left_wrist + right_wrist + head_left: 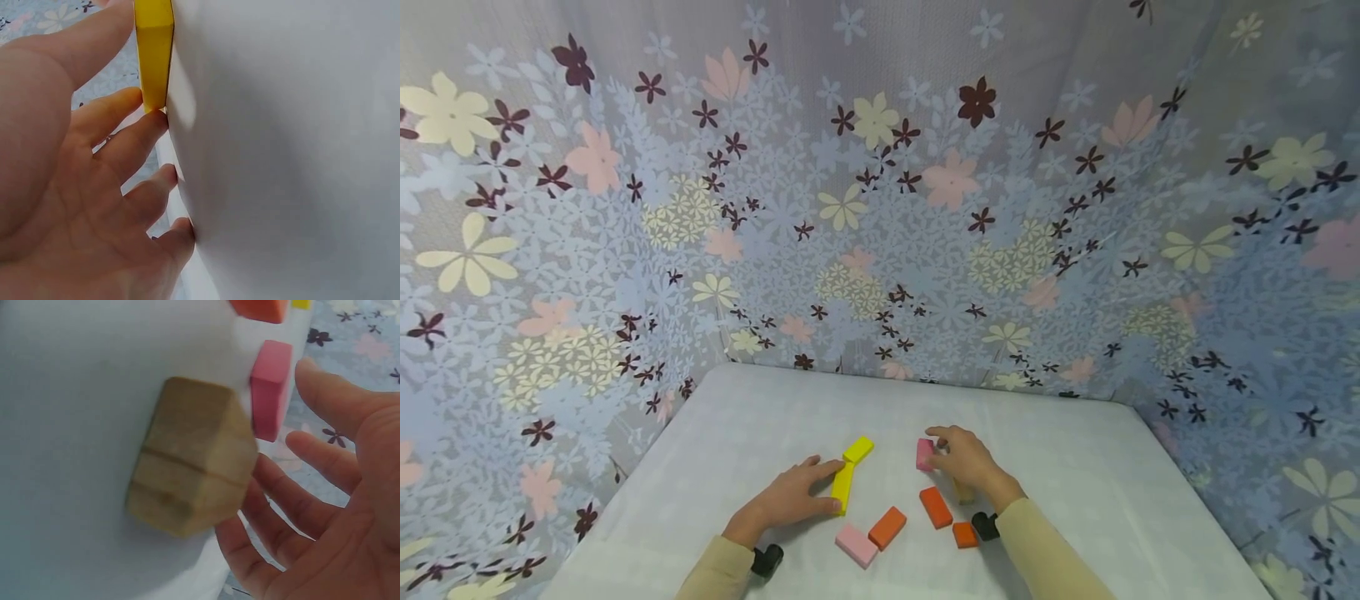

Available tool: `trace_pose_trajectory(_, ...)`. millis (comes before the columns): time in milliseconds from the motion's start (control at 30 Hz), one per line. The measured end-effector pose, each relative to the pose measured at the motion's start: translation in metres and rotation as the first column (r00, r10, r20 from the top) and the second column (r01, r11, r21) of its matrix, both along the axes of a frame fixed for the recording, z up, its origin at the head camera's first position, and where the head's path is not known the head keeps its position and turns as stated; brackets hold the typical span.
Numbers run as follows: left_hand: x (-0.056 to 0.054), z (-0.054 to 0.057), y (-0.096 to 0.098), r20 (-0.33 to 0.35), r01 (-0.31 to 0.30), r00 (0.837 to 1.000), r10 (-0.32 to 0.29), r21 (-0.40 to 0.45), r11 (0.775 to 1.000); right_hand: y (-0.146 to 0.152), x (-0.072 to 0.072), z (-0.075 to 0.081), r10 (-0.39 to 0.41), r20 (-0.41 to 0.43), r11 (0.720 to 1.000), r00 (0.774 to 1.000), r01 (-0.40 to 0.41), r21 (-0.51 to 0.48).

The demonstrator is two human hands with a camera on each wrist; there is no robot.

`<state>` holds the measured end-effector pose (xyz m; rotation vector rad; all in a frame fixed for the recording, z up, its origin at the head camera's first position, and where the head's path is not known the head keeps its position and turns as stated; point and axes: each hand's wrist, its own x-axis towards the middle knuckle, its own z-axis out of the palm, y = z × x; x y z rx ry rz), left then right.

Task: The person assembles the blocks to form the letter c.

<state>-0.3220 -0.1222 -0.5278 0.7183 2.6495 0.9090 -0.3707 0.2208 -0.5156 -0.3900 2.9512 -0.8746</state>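
Note:
A long yellow block [842, 488] lies by my left hand [797, 493], whose thumb and fingers hold it at its two ends. In the left wrist view, fingertips meet the lower end of this yellow block [155, 56]. My right hand [967, 458] hovers around a dark pink block [924, 454], thumb and forefinger spread near its ends. The right wrist view shows a small space between those fingers and the pink block [272, 390]. Beneath the right hand stands a bare wooden block [187, 456], mostly hidden from the head camera.
A second yellow block [858, 450] touches the long one's far end. Nearer lie a light pink block [856, 545], an orange block [887, 528], a red-orange block [936, 507] and a small orange block [966, 535]. Flowered cloth [880, 208] hangs behind the white table [1075, 467].

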Motion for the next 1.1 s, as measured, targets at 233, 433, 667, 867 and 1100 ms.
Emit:
trace_pose_trajectory(233,-0.003,-0.003,0.0,-0.004,-0.019,1.0,0.019,-0.027,0.999,0.001,-0.007,-0.004,0.002,0.018,1.0,1.0,-0.002,0.017)
trace_pose_trajectory(433,-0.003,-0.003,0.0,-0.008,-0.024,1.0,0.024,-0.015,1.0,-0.002,-0.008,-0.004,-0.015,0.018,0.999,1.0,0.014,0.041)
trace_pose_trajectory(667,-0.004,-0.004,0.0,-0.013,-0.022,1.0,0.022,-0.021,1.0,-0.005,-0.009,-0.005,-0.037,0.026,0.999,0.999,0.036,0.027)
trace_pose_trajectory(867,-0.005,-0.004,0.0,-0.02,-0.013,1.0,0.013,-0.023,1.0,-0.007,-0.009,-0.005,-0.058,0.055,0.998,0.997,0.059,-0.022)
trace_pose_trajectory(1100,-0.004,-0.002,0.003,-0.004,-0.024,1.0,0.023,-0.035,0.999,-0.009,-0.009,-0.003,-0.055,0.058,0.995,0.997,0.06,-0.075)
